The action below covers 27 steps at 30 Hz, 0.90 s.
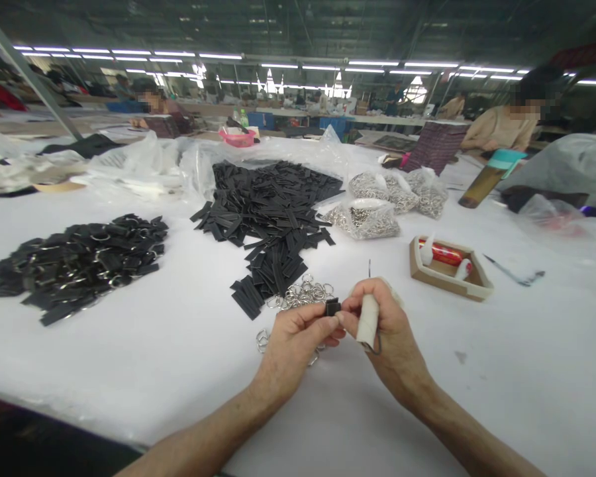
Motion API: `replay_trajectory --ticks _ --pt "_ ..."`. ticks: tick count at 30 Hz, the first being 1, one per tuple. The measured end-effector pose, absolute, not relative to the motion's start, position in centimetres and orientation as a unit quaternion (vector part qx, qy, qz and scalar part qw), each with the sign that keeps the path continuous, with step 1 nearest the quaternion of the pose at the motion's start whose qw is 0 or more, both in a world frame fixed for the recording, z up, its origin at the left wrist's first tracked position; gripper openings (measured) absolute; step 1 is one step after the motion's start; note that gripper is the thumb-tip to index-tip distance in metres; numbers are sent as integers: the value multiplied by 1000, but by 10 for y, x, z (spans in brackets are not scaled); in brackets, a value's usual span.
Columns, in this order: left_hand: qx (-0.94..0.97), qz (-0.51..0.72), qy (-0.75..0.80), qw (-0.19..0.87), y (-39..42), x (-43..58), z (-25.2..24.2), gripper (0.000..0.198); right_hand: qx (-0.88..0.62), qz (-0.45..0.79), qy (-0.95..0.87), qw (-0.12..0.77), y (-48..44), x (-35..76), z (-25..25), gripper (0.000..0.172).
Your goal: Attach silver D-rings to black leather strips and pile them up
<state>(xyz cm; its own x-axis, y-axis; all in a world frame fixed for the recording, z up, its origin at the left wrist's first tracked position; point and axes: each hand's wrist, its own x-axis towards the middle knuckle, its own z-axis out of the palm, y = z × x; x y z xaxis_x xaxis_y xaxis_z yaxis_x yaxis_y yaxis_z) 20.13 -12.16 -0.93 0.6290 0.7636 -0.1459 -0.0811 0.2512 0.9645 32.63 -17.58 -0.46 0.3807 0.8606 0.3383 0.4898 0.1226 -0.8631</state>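
My left hand (298,338) is closed, pinching a small folded black strip (332,307) between thumb and fingers. My right hand (385,324) meets it from the other side, its thumb and fingertips at the strip's edge. Held in that same hand is a tool with a pale wrapped handle (368,320); a thin metal tip rises above the fingers and a dark loop shows below. Loose metal rings (308,291) lie just behind and beneath my left hand. Beyond them spreads a big heap of flat black strips (273,199).
At left lies a pile of black strips fitted with rings (89,262). Clear bags of metal rings (367,218) stand behind. To the right are a cardboard tray (451,285) with a red tube, a thin metal tool (514,270) and a tilted bottle (491,179). Other people sit further back.
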Motion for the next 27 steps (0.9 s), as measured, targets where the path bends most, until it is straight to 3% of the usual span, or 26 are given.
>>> replay_trajectory --ticks 11,27 --pt "525 288 315 737 -121 200 -15 15 -641 165 -539 521 -174 328 -4 13" --pt "527 291 338 724 -121 200 -10 14 -608 266 -516 542 -175 333 -3 17"
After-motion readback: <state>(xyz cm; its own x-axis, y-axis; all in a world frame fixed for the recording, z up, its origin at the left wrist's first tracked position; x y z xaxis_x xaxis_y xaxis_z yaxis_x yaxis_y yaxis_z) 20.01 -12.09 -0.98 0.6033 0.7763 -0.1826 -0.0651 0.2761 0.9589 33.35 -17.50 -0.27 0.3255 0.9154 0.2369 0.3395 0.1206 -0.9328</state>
